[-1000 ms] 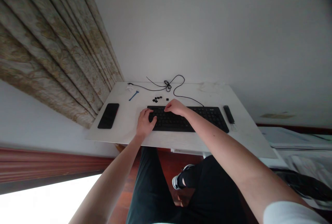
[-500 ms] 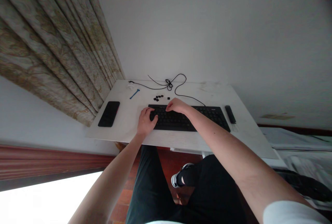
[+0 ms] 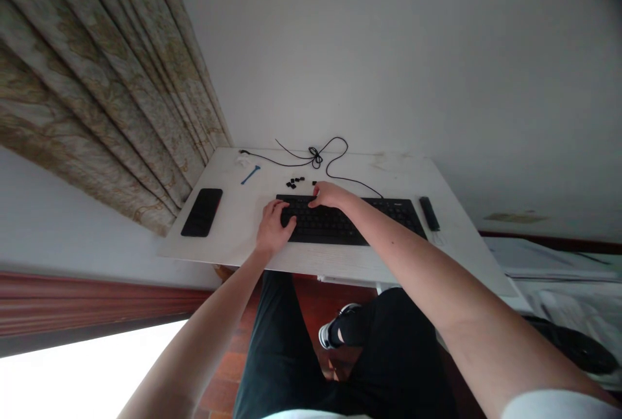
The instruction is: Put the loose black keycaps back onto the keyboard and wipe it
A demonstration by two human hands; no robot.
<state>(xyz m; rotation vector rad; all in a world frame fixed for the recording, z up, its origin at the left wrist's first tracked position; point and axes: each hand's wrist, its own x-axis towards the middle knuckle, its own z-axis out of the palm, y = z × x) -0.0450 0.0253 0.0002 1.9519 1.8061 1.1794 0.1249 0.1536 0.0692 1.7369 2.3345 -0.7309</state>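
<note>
Left hand (image 3: 275, 228): fingers curled over the keys; grip cannot be told. Right hand (image 3: 329, 195): fingertips (image 3: 313, 190) at the far edge of the black keyboard (image 3: 330, 231); grip likewise cannot be told. White table (image 3: 228, 237) carries the keyboard. Beyond it: loose black keycaps (image 3: 295, 182), a blue plastic tool (image 3: 250, 175), a coiled black cable (image 3: 316, 158). Left: a black smartphone (image 3: 201, 212). Right: a black oblong device (image 3: 429, 214).

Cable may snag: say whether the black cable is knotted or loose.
Knotted: the black cable bunches into a small tangle near the white desk's far edge.
</note>
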